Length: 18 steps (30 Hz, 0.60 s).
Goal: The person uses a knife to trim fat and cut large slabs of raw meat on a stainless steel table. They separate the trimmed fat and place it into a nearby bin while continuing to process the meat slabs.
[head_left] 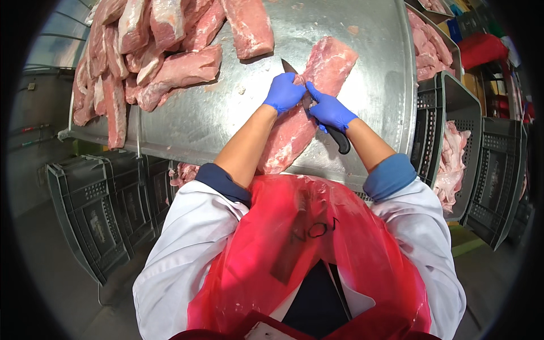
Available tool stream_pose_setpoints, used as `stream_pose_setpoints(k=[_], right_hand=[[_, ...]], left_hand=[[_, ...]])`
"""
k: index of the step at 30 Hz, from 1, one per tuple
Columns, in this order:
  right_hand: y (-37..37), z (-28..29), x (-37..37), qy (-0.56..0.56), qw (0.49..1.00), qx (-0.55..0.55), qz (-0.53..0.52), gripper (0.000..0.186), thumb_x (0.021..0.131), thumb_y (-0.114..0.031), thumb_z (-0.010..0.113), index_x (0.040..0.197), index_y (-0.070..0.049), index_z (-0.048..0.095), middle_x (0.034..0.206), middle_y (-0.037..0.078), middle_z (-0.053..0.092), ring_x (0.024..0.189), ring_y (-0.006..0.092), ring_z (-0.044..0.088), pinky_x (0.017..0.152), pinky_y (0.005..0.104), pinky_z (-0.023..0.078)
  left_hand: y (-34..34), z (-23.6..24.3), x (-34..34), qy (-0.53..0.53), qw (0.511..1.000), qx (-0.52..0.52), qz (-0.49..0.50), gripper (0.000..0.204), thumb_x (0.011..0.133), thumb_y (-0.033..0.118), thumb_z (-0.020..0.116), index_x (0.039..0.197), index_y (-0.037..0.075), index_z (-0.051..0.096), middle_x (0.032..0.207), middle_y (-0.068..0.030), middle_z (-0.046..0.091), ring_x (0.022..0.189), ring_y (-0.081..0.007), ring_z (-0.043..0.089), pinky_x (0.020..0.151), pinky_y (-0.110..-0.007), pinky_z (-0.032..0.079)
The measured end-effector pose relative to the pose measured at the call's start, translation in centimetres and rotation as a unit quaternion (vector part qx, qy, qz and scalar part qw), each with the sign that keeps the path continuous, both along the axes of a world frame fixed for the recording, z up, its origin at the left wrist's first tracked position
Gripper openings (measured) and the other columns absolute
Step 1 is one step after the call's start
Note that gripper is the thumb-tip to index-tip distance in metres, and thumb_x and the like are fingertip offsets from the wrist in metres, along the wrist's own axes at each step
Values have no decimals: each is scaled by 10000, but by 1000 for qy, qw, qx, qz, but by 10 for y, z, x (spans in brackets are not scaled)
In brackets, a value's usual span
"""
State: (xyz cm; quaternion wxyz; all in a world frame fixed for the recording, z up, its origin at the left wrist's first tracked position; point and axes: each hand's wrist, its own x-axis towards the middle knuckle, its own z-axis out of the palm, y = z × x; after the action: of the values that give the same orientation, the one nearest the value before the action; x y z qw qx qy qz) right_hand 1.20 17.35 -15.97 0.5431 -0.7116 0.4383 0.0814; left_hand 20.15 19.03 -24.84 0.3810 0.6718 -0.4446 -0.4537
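A long pink boneless loin of meat, probably pork (pixel 332 65), lies slantwise on the metal table in front of me, its near end by the table edge. My right hand (pixel 333 110), in a blue glove, is closed around the black handle of a knife (pixel 340 140). The blade crosses the loin and points to the far left, its tip showing beyond my left hand. My left hand (pixel 285 92), also gloved in blue, is closed at the loin's left edge, pinching its surface beside the blade. What lies under its fingertips is partly hidden.
A heap of similar loins (pixel 164 39) covers the far left of the metal table (pixel 226 127). Dark plastic crates (pixel 93 209) stand below on the left. At the right, one crate (pixel 473 102) holds pale trimmings (pixel 451 164), and a bin of meat (pixel 429 48) sits behind it.
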Motion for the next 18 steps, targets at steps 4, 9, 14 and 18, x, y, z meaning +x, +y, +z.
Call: stream_pose_setpoints(k=[4, 9, 14, 18], right_hand=[[41, 27, -44, 7, 975, 217, 51, 821, 896, -126, 483, 1628, -221, 125, 786, 147, 674, 576, 195, 639, 618, 346, 550], [49, 19, -13, -81, 987, 139, -27, 789, 896, -64, 490, 1616, -244, 222, 735, 75, 600, 484, 130, 543, 478, 287, 492], [11, 13, -16, -98, 984, 56, -136, 769, 913, -96, 534, 1610, -256, 252, 766, 54, 601, 506, 126, 530, 484, 289, 490], [15, -48, -31, -100, 986, -73, -109, 794, 920, -122, 577, 1604, -341, 238, 736, 85, 614, 560, 143, 573, 574, 321, 515]], left_hand=[[6, 42, 13, 184, 974, -59, 114, 119, 866, 94, 624, 830, -4, 682, 685, -61, 651, 599, -139, 622, 569, -299, 497], [-2, 143, 38, 244, 949, -196, 25, 123, 881, 137, 690, 919, 20, 684, 804, -27, 684, 700, -97, 621, 642, -265, 504], [98, 220, 112, 30, 987, -154, 29, 268, 924, 202, 693, 1107, 7, 684, 966, -4, 689, 865, -87, 620, 791, -262, 501], [225, 164, 186, -74, 992, 23, 100, 288, 947, 214, 672, 1134, -4, 684, 965, -11, 688, 864, -91, 610, 797, -265, 498]])
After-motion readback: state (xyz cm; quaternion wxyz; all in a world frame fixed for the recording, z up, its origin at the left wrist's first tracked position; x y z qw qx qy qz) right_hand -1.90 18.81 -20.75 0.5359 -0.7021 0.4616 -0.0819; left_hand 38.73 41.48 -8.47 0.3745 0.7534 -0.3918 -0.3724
